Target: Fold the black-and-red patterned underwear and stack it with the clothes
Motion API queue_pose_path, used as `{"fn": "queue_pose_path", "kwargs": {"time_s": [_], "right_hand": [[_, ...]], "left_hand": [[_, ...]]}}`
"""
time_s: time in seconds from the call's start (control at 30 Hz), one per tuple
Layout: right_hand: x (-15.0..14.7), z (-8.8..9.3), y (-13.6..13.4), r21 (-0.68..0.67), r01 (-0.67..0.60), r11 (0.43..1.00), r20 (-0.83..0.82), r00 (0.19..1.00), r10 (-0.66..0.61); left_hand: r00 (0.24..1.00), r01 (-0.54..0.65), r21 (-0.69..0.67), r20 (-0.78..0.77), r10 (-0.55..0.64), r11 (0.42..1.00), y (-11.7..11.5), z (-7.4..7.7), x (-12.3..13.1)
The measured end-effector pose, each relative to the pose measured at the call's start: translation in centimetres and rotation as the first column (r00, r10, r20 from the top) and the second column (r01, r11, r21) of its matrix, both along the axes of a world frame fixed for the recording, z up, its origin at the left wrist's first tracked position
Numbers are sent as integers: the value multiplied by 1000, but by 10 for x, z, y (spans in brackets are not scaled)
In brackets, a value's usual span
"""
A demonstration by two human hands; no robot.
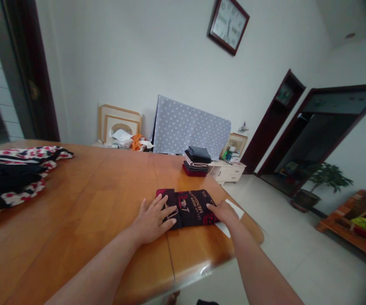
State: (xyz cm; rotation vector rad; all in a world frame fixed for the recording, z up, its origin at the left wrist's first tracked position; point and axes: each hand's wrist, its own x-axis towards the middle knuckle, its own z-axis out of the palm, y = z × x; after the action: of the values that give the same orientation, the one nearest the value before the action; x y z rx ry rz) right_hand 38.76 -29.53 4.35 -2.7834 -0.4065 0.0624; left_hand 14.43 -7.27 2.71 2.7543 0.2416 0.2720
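Observation:
A black garment with red patterning and pale lettering (191, 207) lies folded into a narrow strip near the table's right end. My left hand (153, 220) rests on the left part of the cloth, palm down with fingers spread. At the opposite end, my right hand (224, 212) pinches the edge, thumb on top and its other fingers mostly hidden. A flat white sheet (223, 229) pokes out from under that end of the cloth, partly covered by my right hand. Beyond the garment stands a neat stack of folded clothes (197, 162).
A heap of black and floral clothes (18, 173) lies on the wooden table (100, 190) at the left. Behind the table are a dotted cloth cover (191, 127), picture frames (119, 120) and a white cabinet (230, 173). The table's rounded corner (257, 235) is at the right.

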Motion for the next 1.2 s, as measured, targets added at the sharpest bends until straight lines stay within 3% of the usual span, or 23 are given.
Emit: {"fn": "queue_pose_path", "kwargs": {"time_s": [0.13,0.37,0.53,0.7,0.8,0.93,1.03,1.2], "right_hand": [[-1,3,6,198,14,980,-107,994,7],[-6,12,11,462,3,887,-215,971,108],[-12,15,18,537,-52,842,-248,944,216],[-21,24,31,519,-126,845,-188,948,257],[-32,31,42,431,-227,873,-84,953,290],[-60,33,58,43,-391,920,178,909,378],[-81,27,68,-154,-391,907,249,874,419],[-101,18,81,-265,-347,899,242,879,411]], "left_hand": [[1000,-3,14,-9,3,1000,0,1,1],[1000,-7,12,-6,7,1000,1,-2,1],[1000,-13,13,-1,13,1000,0,-2,1],[1000,-12,10,8,11,1000,0,-1,0],[1000,-13,10,5,13,1000,-1,0,0],[1000,-21,14,1,21,1000,-2,1,0],[1000,-17,9,1,17,1000,-2,0,0],[1000,-14,4,6,14,1000,-2,0,-1]]}}
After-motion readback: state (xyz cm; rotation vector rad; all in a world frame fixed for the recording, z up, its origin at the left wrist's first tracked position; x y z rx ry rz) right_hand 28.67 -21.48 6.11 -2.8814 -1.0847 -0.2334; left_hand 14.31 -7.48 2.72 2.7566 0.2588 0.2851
